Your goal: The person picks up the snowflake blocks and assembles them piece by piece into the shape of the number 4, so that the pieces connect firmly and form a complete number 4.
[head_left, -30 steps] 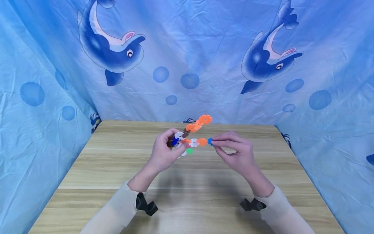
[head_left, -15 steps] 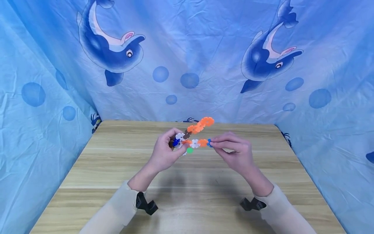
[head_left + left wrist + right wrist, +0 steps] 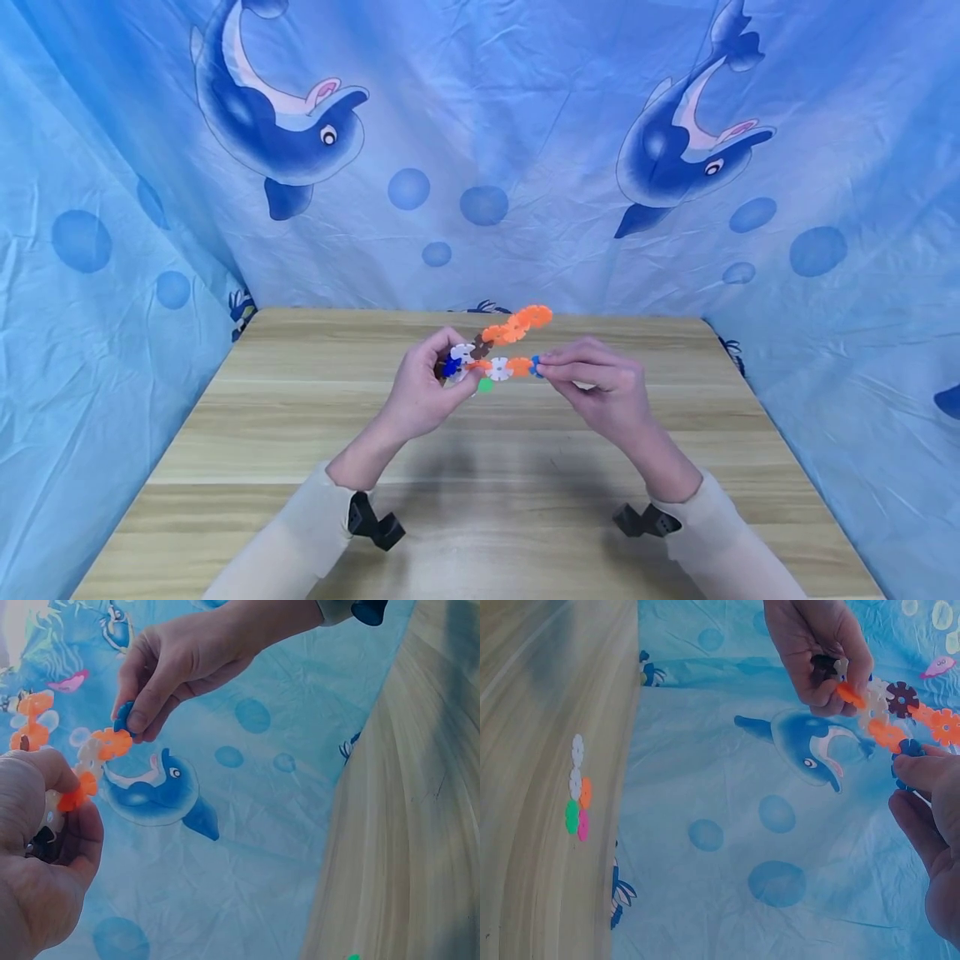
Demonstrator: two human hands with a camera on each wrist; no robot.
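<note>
Head view: right grip [image 3: 602, 385] pinches blue disc [image 3: 536, 366], newly touching the chain [image 3: 500, 369] left grip [image 3: 425, 389] holds.

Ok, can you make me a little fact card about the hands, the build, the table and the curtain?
Left hand: holds the disc build
Right hand: pinches a blue disc
Blue disc: at the row's end orange disc; can't tell if locked in
Build colors: include orange, white, brown, dark blue
Table: wooden; two white pieces, one orange piece, one green piece, one pink piece
Curtain: blue, with dolphins
</note>
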